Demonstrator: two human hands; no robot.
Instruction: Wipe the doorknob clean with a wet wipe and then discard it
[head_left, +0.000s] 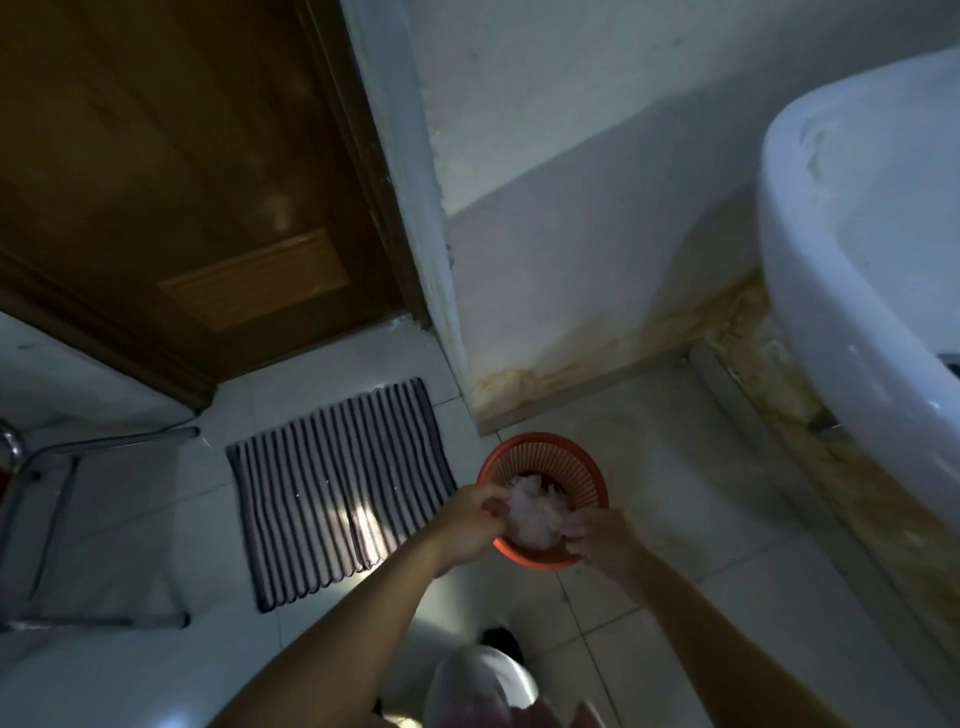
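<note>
The left hand (475, 522) and the right hand (602, 540) meet over the round orange plastic slotted wastebasket (574, 467), both curled inward. Between them sits a crumpled white mass (535, 512), which I take to be the wet wipe, perhaps lying on other white waste already in the basket; the dim light does not let me separate one from the other. The left hand's fingertips (496, 501) pinch its near-left edge, and the right hand's fingers (576, 530) are bent against its right side, touching it. Whether the right hand truly grips or merely presses, I cannot tell.

The wipe is thus inside the basket's rim, still in contact with both hands. In my judgement the wiping is finished and the discard step is in hand, very near its end. The next move calls only for both hands to let go and lift clear without dragging the wipe back over the rim.

To the left of the left hand a grey-and-white striped fabric floor mat (337, 488) lies on the pale tiled floor (701, 519). Beyond the hands stands the brown wooden door (182, 171); its doorknob is out of view. Far to the right of the right hand hangs a white ceramic washbasin (857, 260).
</note>
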